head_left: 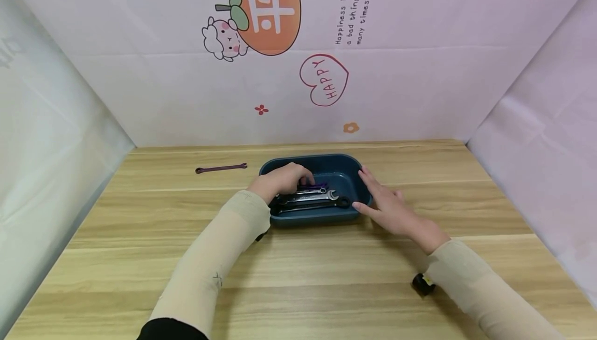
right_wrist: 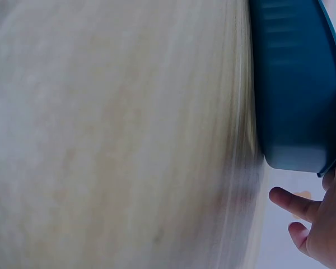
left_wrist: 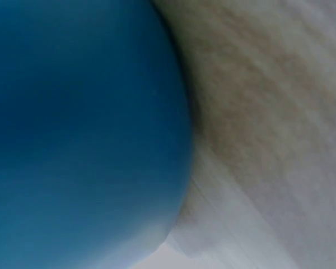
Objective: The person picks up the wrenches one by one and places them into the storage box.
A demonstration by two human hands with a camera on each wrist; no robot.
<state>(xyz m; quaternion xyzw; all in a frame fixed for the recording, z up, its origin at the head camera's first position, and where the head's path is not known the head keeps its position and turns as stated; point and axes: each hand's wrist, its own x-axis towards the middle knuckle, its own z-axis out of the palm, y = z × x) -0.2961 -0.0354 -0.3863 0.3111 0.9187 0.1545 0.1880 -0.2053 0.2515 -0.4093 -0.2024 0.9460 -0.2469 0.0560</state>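
Note:
A dark blue plastic bin (head_left: 342, 166) stands on the wooden table. Several wrenches lie inside it: a silver combination wrench (head_left: 332, 195), a black-handled one (head_left: 342, 202) and a purple wrench (head_left: 321, 186). My left hand (head_left: 282, 178) reaches over the bin's left end, its curled fingers at the purple wrench, which they appear to pinch; the fingertips are partly hidden. My right hand (head_left: 391, 208) rests against the bin's right end with fingers spread and mostly straight. The left wrist view is filled by the bin's blue wall (left_wrist: 84, 134).
Another purple wrench (head_left: 221, 168) lies on the table, left of the bin. The wooden table (head_left: 308, 283) meets a white printed backdrop (head_left: 401, 86) behind. A small black device (head_left: 423, 284) is beside the right wrist.

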